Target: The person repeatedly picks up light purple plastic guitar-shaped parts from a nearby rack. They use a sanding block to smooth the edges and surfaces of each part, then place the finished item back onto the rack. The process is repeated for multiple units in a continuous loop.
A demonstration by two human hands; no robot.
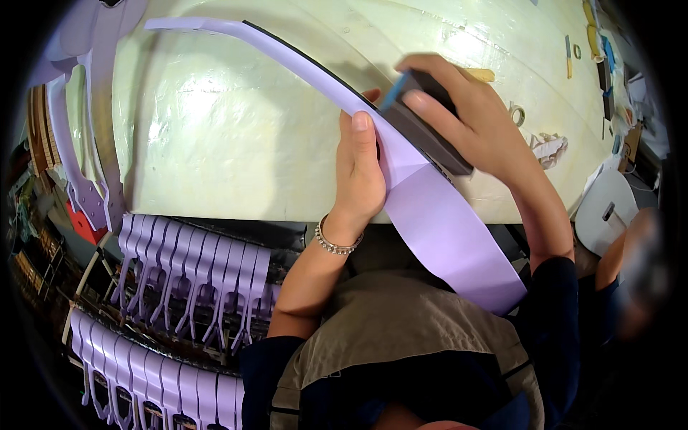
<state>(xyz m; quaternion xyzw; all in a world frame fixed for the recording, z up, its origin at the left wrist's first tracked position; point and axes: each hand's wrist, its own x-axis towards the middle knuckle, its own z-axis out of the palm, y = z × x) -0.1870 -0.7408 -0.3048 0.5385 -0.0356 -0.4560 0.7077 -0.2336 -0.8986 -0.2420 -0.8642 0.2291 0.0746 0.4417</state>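
A long, curved light-purple panel (451, 222) runs from the far left of the table down to my lap at the right. A black strip (301, 54) follows its far edge. My left hand (358, 165) grips the panel near its middle, thumb on top and fingers passing underneath. In my right hand (476, 118) is a dark sanding block (433, 140) with a blue end, slightly blurred. It lies along the panel's far edge, just right of my left thumb. My right fingers wrap over the block; its contact face is hidden.
Under the panel is a table (215, 143) with a shiny pale cover. Tape rolls (516, 115) and a crumpled cloth (549, 149) lie at right. Racks of similar purple parts (193, 265) stand lower left; more purple pieces (100, 129) rise far left. Another person's arm (627, 247) shows at right.
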